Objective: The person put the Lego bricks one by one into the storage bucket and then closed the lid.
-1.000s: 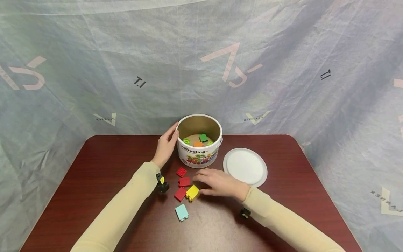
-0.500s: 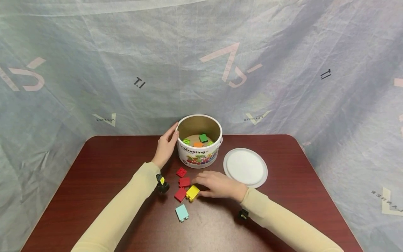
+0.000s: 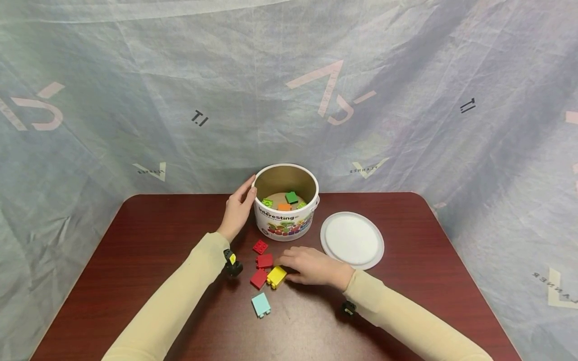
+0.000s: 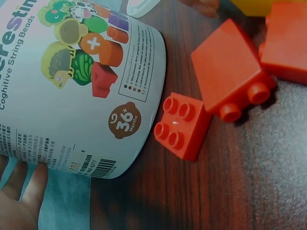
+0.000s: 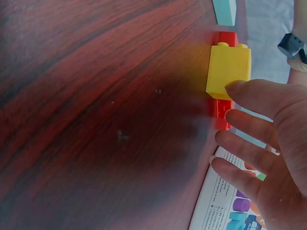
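My left hand point(image 3: 237, 210) rests against the left side of a white printed bucket point(image 3: 284, 228), its thumb near the rim; straight fingers point(image 4: 36, 187) lie at the bucket wall. My right hand point(image 3: 311, 265) hovers low over the table, fingers loosely spread. Its thumb point(image 5: 254, 93) overlaps the edge of a yellow toy brick point(image 3: 276, 277), and its index fingertip is near the brick's far corner. Red bricks lie to the left: one studs-up point(image 4: 180, 124) by the bucket, a middle red brick point(image 3: 264, 260) and a nearer red brick point(image 3: 259, 279) beside the yellow one.
A light blue brick point(image 3: 261, 305) lies closer to me. Inside the bucket are several bricks, including a dark green brick point(image 3: 291, 197) and an orange brick point(image 3: 284, 206). A round white lid point(image 3: 354, 239) lies right of the bucket on the brown table point(image 3: 171, 250).
My right hand has shifted slightly toward me and to the left, closer to the yellow brick. The left hand and bucket stay put.
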